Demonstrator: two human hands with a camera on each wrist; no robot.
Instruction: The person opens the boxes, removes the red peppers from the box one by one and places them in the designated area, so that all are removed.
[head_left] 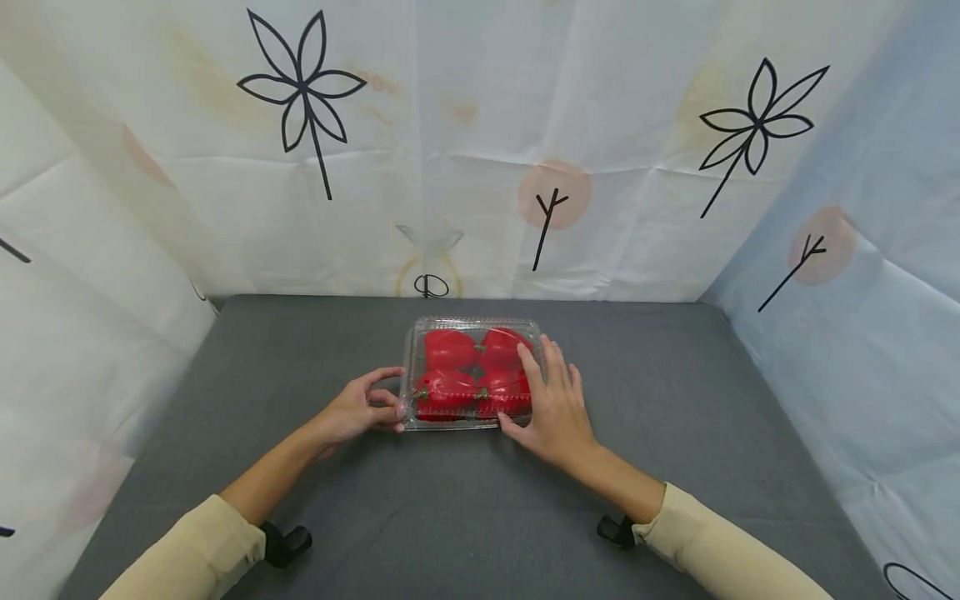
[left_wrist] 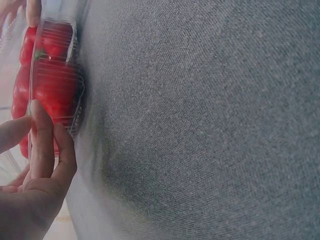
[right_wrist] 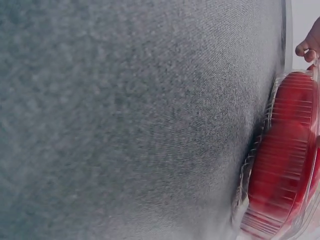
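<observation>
A clear plastic clamshell box (head_left: 467, 424) lies flat on the grey table, its lid down. Several glossy red bell peppers (head_left: 447, 392) with green stems sit inside. At the box's left edge my left hand (head_left: 358, 412) pinches the rim between thumb and fingers; the left wrist view shows these fingers (left_wrist: 42, 142) at the rim close up. My right hand (head_left: 555, 417) rests over the right side, index finger on the lid and thumb at the front edge, the fingers fairly straight. In the right wrist view the ribbed box side (right_wrist: 280, 165) shows, with most of that hand out of frame.
Grey cloth covers the table (head_left: 480, 517). White patterned curtains (head_left: 480, 125) hang behind and at both sides. A black wrist strap (head_left: 285, 546) shows at the left sleeve, and another black strap (head_left: 617, 532) at the right sleeve.
</observation>
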